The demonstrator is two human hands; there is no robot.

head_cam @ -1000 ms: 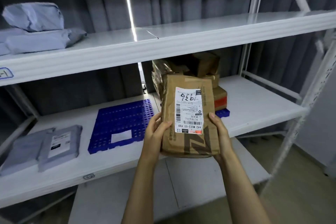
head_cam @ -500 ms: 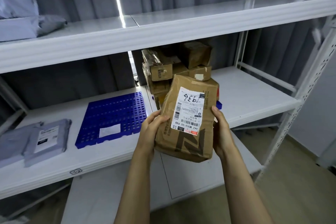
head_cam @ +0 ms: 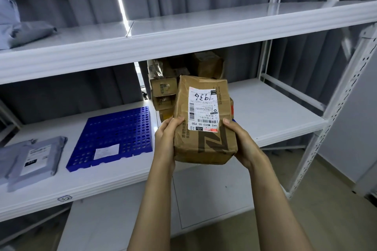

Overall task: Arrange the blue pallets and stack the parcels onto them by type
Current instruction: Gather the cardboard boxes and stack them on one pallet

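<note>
Left grip [head_cam: 165, 138] and right grip [head_cam: 241, 141] clasp a box [head_cam: 206, 144] by its sides, label [head_cam: 203, 108] up, likely bound for the stack [head_cam: 163, 89] just beyond.

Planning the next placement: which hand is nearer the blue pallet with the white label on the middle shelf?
Left. The left hand grips the brown parcel by its left edge, just right of the blue pallet; the right hand grips the parcel's opposite side, farther off.

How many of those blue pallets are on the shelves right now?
2. One blue pallet lies on the middle shelf, left of the held cardboard parcel. The second pallet shows only a blue corner beneath the stacked cardboard boxes behind it. More could be hidden.
</note>
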